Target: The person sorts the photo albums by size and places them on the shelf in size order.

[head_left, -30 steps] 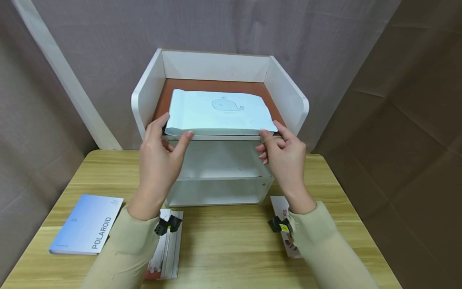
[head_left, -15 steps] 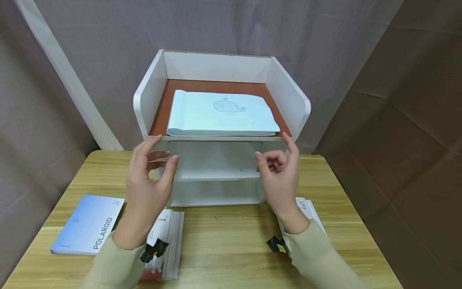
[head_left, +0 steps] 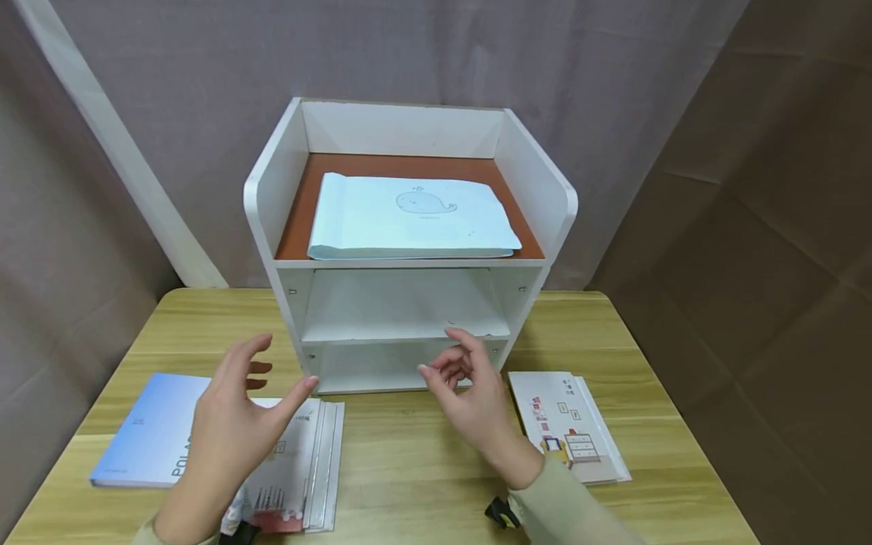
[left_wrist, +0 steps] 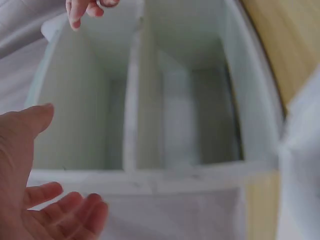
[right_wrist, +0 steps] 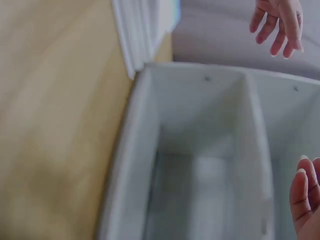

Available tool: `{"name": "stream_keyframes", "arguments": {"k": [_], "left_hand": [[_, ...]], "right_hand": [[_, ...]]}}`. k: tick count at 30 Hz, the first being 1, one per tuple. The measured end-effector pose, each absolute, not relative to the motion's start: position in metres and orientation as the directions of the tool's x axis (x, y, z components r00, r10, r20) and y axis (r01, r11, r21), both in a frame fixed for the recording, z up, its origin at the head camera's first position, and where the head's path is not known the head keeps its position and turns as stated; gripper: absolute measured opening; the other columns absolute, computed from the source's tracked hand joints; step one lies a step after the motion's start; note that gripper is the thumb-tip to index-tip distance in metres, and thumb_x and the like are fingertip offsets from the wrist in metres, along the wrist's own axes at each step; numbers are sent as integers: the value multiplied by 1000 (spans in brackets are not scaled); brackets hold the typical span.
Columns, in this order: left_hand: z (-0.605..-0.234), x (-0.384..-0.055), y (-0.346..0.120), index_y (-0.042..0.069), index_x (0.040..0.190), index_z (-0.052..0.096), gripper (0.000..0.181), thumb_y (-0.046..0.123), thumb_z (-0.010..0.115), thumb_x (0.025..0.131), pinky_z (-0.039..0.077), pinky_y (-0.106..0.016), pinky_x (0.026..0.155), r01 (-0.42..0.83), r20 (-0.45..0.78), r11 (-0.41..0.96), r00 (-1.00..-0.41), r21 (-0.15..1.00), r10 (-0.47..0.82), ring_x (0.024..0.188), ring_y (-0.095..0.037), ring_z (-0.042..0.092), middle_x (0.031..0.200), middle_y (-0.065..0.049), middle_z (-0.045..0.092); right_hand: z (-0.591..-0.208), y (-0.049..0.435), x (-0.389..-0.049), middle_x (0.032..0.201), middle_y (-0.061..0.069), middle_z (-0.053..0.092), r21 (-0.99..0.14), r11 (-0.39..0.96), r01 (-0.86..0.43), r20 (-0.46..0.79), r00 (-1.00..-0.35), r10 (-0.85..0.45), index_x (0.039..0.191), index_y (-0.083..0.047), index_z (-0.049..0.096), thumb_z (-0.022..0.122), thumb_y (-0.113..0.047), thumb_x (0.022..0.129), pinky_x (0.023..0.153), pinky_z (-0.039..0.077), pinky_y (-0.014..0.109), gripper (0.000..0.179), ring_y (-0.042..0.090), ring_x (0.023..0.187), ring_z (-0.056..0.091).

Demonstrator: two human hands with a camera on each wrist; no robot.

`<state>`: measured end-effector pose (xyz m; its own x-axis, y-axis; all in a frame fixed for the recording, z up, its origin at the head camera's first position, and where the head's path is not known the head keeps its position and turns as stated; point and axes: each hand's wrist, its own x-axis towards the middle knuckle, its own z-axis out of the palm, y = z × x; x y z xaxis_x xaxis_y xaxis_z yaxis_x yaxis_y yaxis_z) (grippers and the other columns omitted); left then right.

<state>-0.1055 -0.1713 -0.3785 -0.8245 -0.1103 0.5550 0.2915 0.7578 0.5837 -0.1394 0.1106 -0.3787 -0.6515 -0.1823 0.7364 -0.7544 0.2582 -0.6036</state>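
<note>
A pale blue book (head_left: 368, 216) with a whale drawing on its cover lies flat on the brown top board of a small white shelf (head_left: 541, 182). Both hands are away from it and hold nothing. My left hand (head_left: 232, 428), its thumb and fingers spread apart, hovers over a stack of books (head_left: 327, 462) at the left. In front of the shelf's lower compartment is my right hand (head_left: 473, 401), fingers loosely bent. The left wrist view shows my left hand (left_wrist: 30, 185) before the shelf's two compartments; part of my right hand (right_wrist: 307, 200) edges into the right wrist view.
A blue book (head_left: 150, 431) marked POLAROID lies on the wooden table (head_left: 422, 484) at far left, partly behind my left hand. Another stack of books (head_left: 565, 428), with a furniture drawing on top, lies at the right. Grey cloth (head_left: 409, 53) hangs behind the shelf.
Both hands have let go of the whale book at the top board's front edge. They have drawn back and down, the left toward the left stack, while the book stays put.
</note>
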Motion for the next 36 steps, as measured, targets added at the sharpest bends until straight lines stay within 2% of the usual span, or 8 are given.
{"name": "stream_keyframes", "arguments": {"k": [3,6,10,13,18,24,31,36], "left_hand": [[-389,-99,-182,8,136,49,78,48,80,76,53,-50,68,183,460,792,-877,582,-135,92,-29,63,125,-10,56],[-402,-96,-192,6,137,47,85,59,75,76,51,-51,64,100,376,823,-915,560,-144,95,-32,62,124,-14,55],[-421,-96,-205,3,137,46,95,69,70,73,49,-53,59,18,292,855,-943,518,-157,96,-36,60,120,-19,54],[-434,-97,-213,-1,137,45,102,73,69,70,48,-59,61,-29,241,874,-956,486,-165,100,-43,56,120,-26,51],[-450,-97,-222,-6,141,38,116,78,66,67,46,-68,65,-86,138,887,-977,454,-165,108,-54,48,127,-36,43],[-461,-98,-227,-8,145,30,122,80,65,66,46,-69,68,-107,65,888,-986,447,-151,109,-57,46,130,-40,38],[-474,-99,-229,-14,144,22,129,78,67,66,44,-69,78,-125,-10,882,-991,454,-135,106,-61,46,126,-44,35],[-481,-99,-227,-17,143,15,134,78,68,65,45,-67,79,-150,-56,877,-989,456,-140,102,-61,48,122,-48,34]], "right_hand": [[-406,108,-141,83,7,63,-660,276,-699,673,-713,-198,127,6,46,73,9,79,54,51,29,55,16,66,57],[-429,103,-140,88,2,64,-750,301,-589,547,-808,-216,129,-3,48,74,-6,85,61,53,29,51,13,71,59],[-447,92,-132,93,-1,64,-885,320,-338,281,-936,-210,128,-13,51,75,-32,86,69,54,29,52,13,78,61],[-457,82,-127,99,2,64,-932,336,-132,65,-977,-203,128,-16,51,76,-45,81,72,54,30,61,15,84,61],[-468,70,-120,107,9,62,-955,286,79,-155,-955,-253,135,-5,45,77,-42,81,72,53,33,73,20,89,59],[-473,58,-115,102,11,61,-950,160,267,-305,-898,-317,135,4,40,78,-36,82,69,57,39,77,25,83,63],[-479,46,-110,105,14,60,-925,81,372,-376,-862,-340,135,9,38,78,-30,83,80,56,39,76,25,95,63],[-481,39,-111,108,14,61,-906,22,423,-403,-844,-354,136,10,38,76,-25,85,83,55,39,73,25,99,63]]}}
